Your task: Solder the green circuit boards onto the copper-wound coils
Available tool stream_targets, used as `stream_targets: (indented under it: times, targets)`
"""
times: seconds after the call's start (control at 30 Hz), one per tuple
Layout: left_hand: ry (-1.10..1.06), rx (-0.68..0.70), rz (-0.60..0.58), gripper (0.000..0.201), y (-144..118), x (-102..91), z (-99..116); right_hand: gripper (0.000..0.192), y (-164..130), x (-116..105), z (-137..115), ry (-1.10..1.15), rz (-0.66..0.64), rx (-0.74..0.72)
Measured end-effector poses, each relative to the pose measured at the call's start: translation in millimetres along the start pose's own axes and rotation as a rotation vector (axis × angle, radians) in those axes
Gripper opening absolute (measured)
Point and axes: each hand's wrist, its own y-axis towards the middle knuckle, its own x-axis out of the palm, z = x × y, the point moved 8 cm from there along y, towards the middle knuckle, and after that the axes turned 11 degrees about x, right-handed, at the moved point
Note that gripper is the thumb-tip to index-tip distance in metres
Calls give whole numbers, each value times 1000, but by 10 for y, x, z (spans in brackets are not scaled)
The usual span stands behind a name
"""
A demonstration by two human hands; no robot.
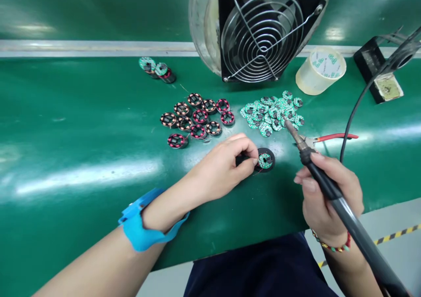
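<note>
My left hand (228, 165) is closed in a pinch at the left edge of a black round holder (272, 166). A round green circuit board (264, 160) lies in that holder, with a fine reddish wire near its lower edge. What the fingertips grip is hidden. In my right hand (332, 196) is a soldering iron (342, 207), tilted with its tip up and left. The tip appears over or in front of a pile of small green circuit boards (274, 112), apart from the board in the holder. To the left stand several wound motor coils (198, 131).
A fan with a wire guard (263, 38) stands at the back. Right of it are a tape roll (320, 71) and a soldering iron stand (378, 71). Red-handled cutters (335, 137) lie behind the iron. Two coils with boards (158, 69) sit at the back left.
</note>
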Motion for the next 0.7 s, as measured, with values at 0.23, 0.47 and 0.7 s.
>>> stream_targets:
  times: [0.23, 0.47, 0.7]
  targets:
    - [9, 12, 21, 11, 1, -20, 26, 30, -109, -94, 46, 65, -141, -73]
    - [23, 28, 38, 10, 9, -28, 48, 28, -85, -12, 15, 9, -192, -68]
    - [30, 23, 51, 11, 6, -41, 54, 28, -71, -15, -5, 29, -183, -61]
